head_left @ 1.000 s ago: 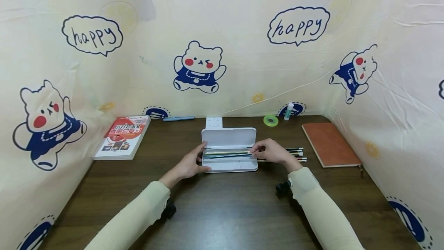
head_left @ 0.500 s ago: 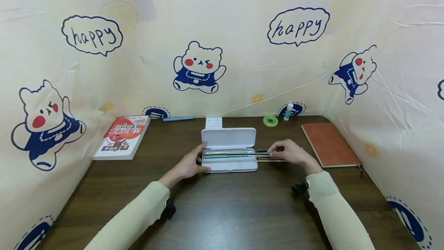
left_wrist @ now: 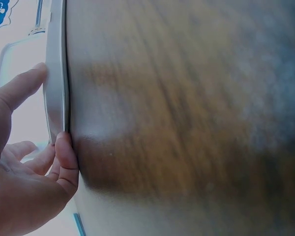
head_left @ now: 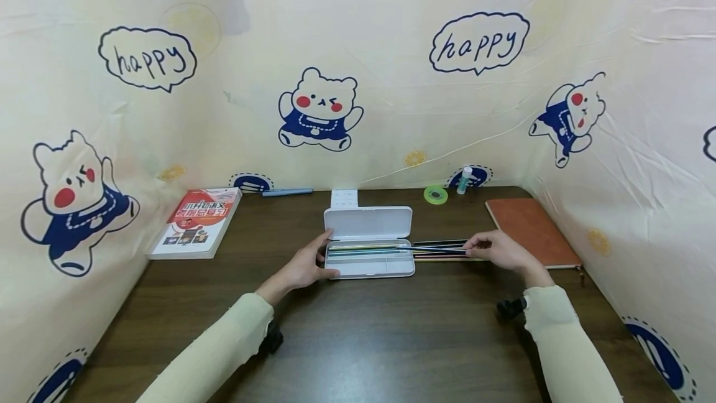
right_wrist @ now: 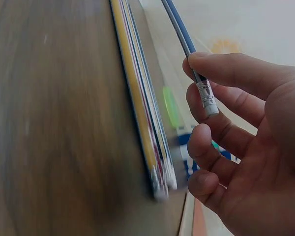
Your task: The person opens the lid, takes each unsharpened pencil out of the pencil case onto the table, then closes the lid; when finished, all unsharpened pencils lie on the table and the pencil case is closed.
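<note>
A white pencil case [head_left: 399,268] lies on the table with its lid [head_left: 369,222] raised and several pencils [head_left: 358,251] in its rear compartment. My left hand [head_left: 304,264] grips its left end, thumb at the front corner and fingers at the back. With thumb and fingertips, my right hand [head_left: 503,251] pinches a blue pencil [right_wrist: 179,29] just above its metal band and white eraser. That pencil points left, its far end overlapping the case's right part in the head view. Under it, more pencils [right_wrist: 137,88] lie side by side on the table, right of the case.
A thick book [head_left: 196,219] lies at the left, a brown notebook [head_left: 534,229] at the right. Along the back wall are a blue pen-like stick [head_left: 288,192], a white card [head_left: 344,198], a green tape roll [head_left: 436,194] and a glue stick [head_left: 464,180].
My right hand has moved rightward from over the case to past its right side, drawing the blue pencil along. My left hand and the case have stayed in place.
</note>
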### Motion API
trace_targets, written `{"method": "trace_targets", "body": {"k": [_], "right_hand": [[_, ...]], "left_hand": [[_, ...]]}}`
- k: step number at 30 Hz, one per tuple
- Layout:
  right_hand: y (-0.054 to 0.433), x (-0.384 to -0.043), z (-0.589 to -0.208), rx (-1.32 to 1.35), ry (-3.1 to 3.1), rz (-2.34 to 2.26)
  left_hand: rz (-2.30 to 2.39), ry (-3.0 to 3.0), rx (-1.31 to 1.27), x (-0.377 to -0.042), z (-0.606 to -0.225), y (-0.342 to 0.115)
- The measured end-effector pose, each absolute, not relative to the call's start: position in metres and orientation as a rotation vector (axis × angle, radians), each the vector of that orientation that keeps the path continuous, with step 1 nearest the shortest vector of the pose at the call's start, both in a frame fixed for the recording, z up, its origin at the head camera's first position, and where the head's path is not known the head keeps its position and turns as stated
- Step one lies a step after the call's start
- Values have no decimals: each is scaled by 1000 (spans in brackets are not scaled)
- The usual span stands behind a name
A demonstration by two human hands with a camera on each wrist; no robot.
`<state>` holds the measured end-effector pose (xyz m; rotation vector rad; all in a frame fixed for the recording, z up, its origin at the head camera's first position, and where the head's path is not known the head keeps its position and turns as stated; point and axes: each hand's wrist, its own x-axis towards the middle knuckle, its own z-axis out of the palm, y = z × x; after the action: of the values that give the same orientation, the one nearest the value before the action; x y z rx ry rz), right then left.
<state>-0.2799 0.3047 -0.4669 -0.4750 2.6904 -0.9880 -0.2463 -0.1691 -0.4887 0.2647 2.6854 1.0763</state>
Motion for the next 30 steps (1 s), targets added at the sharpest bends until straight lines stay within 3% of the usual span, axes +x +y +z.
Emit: {"method": "trace_targets", "body": {"k": [13, 30], "right_hand": [[338, -271, -470, -459, 2729, -943], [332, -275, -474, -473, 2779, -774]], "left_hand": [[1071, 2691, 267, -246, -487, -170], [1046, 2693, 254, -244, -484, -169]]}}
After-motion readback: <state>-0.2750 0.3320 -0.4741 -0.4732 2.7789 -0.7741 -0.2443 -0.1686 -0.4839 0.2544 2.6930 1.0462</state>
